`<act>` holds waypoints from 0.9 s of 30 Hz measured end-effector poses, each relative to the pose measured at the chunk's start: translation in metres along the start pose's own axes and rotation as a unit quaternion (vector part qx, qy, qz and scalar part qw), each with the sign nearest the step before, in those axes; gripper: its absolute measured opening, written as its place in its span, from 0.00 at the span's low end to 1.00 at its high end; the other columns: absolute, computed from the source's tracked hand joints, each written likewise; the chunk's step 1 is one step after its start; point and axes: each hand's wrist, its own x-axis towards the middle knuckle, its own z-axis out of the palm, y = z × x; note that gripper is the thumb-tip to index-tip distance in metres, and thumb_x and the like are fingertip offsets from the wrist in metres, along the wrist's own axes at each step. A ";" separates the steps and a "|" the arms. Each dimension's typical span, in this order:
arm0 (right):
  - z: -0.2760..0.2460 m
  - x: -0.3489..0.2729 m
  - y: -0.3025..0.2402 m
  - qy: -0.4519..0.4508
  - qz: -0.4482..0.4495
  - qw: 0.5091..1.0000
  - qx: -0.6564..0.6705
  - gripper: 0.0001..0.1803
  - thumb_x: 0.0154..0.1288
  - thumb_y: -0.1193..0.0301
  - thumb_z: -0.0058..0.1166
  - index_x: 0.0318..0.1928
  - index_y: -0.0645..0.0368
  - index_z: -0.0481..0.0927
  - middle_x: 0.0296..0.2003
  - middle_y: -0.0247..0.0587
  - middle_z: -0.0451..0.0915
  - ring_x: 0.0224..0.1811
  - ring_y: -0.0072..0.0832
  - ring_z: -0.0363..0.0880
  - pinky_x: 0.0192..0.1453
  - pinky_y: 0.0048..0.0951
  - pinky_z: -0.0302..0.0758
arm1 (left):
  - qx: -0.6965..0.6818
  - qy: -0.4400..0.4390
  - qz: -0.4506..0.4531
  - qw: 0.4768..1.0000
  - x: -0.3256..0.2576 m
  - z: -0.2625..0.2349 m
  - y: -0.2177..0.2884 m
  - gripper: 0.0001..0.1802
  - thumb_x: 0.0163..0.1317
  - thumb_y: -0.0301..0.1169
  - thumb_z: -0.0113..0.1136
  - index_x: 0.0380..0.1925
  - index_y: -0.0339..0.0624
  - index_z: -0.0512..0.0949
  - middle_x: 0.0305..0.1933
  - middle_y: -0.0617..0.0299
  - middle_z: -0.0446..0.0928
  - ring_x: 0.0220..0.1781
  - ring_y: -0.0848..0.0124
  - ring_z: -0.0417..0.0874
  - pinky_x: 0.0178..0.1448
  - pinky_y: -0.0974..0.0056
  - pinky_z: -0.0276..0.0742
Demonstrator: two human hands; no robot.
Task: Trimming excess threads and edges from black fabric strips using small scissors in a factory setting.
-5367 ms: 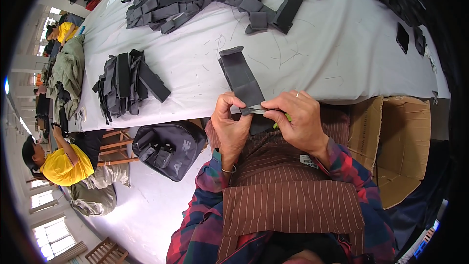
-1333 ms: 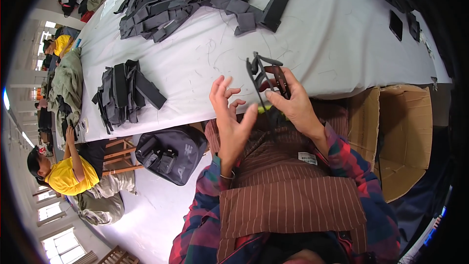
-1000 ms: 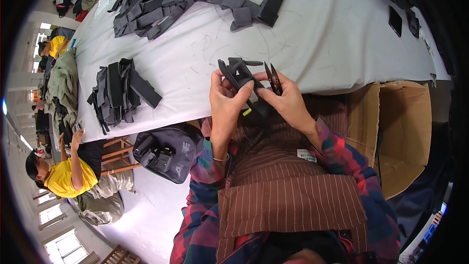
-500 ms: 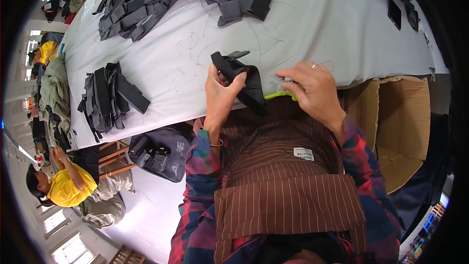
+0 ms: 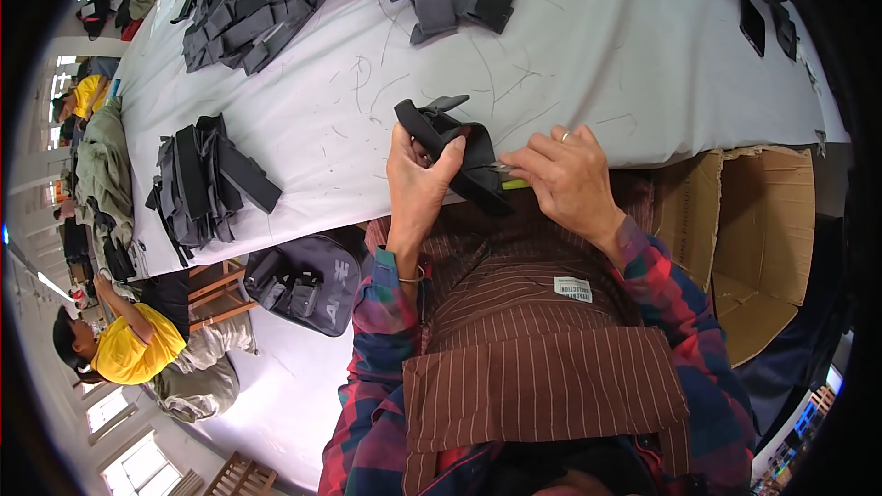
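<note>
My left hand (image 5: 421,186) is closed on a folded dark fabric strip (image 5: 479,149), thumb on top, just above the table's near edge. The strip forms a loop, with one narrow end sticking up. Close against its right side is my right hand (image 5: 565,176), fingers bent around small thread snips (image 5: 516,184) with a yellow-green part and a metal tip. That tip meets the fabric's edge; most of the tool is hidden by my fingers. To the left lies a small stack of dark strips (image 5: 197,179).
A large heap of dark fabric pieces (image 5: 266,5) covers the far left of the white-covered table (image 5: 570,64), with loose threads about. A phone (image 5: 751,26) lies far right. An open cardboard box (image 5: 763,239) stands at right, a dark bag (image 5: 308,285) below left. A person in yellow (image 5: 138,344) sits left.
My right hand has moved left and down, bringing the snips' tip to the fabric. The left hand keeps its hold in nearly the same spot.
</note>
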 end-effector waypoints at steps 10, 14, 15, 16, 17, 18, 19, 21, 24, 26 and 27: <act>0.003 -0.001 0.003 0.014 -0.002 1.000 0.010 0.06 0.53 0.71 0.61 0.34 0.49 0.83 0.23 0.30 0.72 0.27 0.32 0.69 0.34 0.33 0.59 | -0.012 0.001 0.012 1.000 0.001 0.000 -0.003 0.17 0.59 0.22 0.62 0.46 0.33 0.68 0.43 0.56 0.80 0.42 0.76 0.80 0.46 0.71 0.77; 0.001 0.002 -0.001 0.011 0.037 0.997 0.064 0.05 0.54 0.71 0.61 0.34 0.50 0.83 0.24 0.30 0.74 0.27 0.33 0.70 0.34 0.33 0.60 | -0.008 -0.001 0.013 1.000 0.000 0.000 -0.003 0.18 0.59 0.22 0.61 0.47 0.33 0.67 0.43 0.56 0.80 0.42 0.76 0.80 0.47 0.71 0.76; 0.001 0.003 -0.003 0.012 0.043 0.996 0.083 0.05 0.55 0.70 0.61 0.34 0.50 0.82 0.25 0.30 0.75 0.28 0.32 0.72 0.34 0.34 0.62 | -0.018 0.000 0.014 1.000 -0.001 0.001 -0.003 0.18 0.59 0.22 0.61 0.47 0.33 0.67 0.44 0.56 0.79 0.43 0.76 0.79 0.47 0.71 0.76; 0.002 0.005 -0.006 0.013 0.049 0.994 0.102 0.05 0.55 0.69 0.60 0.33 0.50 0.81 0.26 0.30 0.76 0.29 0.32 0.73 0.34 0.35 0.63 | -0.029 0.001 0.015 0.999 -0.001 0.002 -0.003 0.18 0.59 0.22 0.61 0.48 0.33 0.67 0.44 0.56 0.79 0.43 0.76 0.79 0.47 0.71 0.76; 0.002 0.007 -0.008 0.013 0.049 0.994 0.102 0.05 0.55 0.69 0.60 0.33 0.50 0.81 0.26 0.30 0.76 0.29 0.32 0.73 0.34 0.35 0.63 | -0.028 0.000 0.014 0.999 -0.002 0.001 -0.003 0.18 0.59 0.22 0.61 0.48 0.33 0.67 0.44 0.56 0.79 0.43 0.76 0.79 0.47 0.71 0.76; 0.002 0.008 -0.010 -0.002 0.039 0.997 0.073 0.05 0.55 0.69 0.60 0.33 0.51 0.80 0.26 0.31 0.76 0.30 0.32 0.74 0.34 0.35 0.63 | -0.028 -0.002 0.012 1.000 -0.002 0.001 -0.003 0.18 0.60 0.22 0.61 0.48 0.33 0.66 0.44 0.56 0.79 0.43 0.76 0.79 0.46 0.71 0.76; 0.003 0.010 -0.012 -0.017 0.029 0.998 0.044 0.06 0.54 0.69 0.60 0.33 0.52 0.79 0.25 0.31 0.76 0.30 0.32 0.75 0.34 0.35 0.63 | -0.028 -0.005 0.010 1.000 -0.001 0.001 -0.003 0.18 0.60 0.22 0.60 0.48 0.33 0.66 0.44 0.57 0.79 0.43 0.76 0.79 0.46 0.72 0.76; 0.005 0.011 -0.015 -0.024 0.022 0.999 0.030 0.06 0.54 0.69 0.60 0.32 0.53 0.78 0.25 0.32 0.75 0.30 0.32 0.75 0.34 0.35 0.63 | -0.022 -0.008 0.013 1.000 -0.001 0.000 -0.003 0.18 0.60 0.23 0.60 0.47 0.33 0.66 0.43 0.57 0.79 0.42 0.76 0.78 0.46 0.72 0.75; 0.007 0.015 -0.019 -0.035 0.008 0.999 0.008 0.07 0.54 0.69 0.60 0.30 0.54 0.76 0.24 0.32 0.74 0.30 0.32 0.75 0.34 0.35 0.63 | -0.010 -0.008 0.014 1.000 -0.001 -0.001 -0.003 0.17 0.60 0.23 0.60 0.46 0.33 0.66 0.43 0.58 0.78 0.41 0.77 0.78 0.45 0.72 0.75; 0.007 0.016 -0.020 -0.039 0.002 0.999 -0.001 0.07 0.54 0.69 0.60 0.29 0.55 0.75 0.24 0.33 0.74 0.30 0.32 0.75 0.34 0.35 0.63 | -0.004 -0.007 0.013 1.000 -0.001 -0.001 -0.003 0.17 0.60 0.23 0.61 0.46 0.34 0.66 0.42 0.58 0.78 0.41 0.77 0.78 0.45 0.72 0.75; 0.008 0.016 -0.021 -0.038 0.000 0.999 -0.001 0.07 0.54 0.69 0.60 0.29 0.55 0.75 0.24 0.33 0.74 0.30 0.32 0.74 0.34 0.35 0.62 | -0.007 -0.006 0.012 1.000 -0.001 -0.001 -0.004 0.17 0.60 0.23 0.61 0.46 0.34 0.66 0.42 0.58 0.78 0.41 0.77 0.78 0.45 0.71 0.75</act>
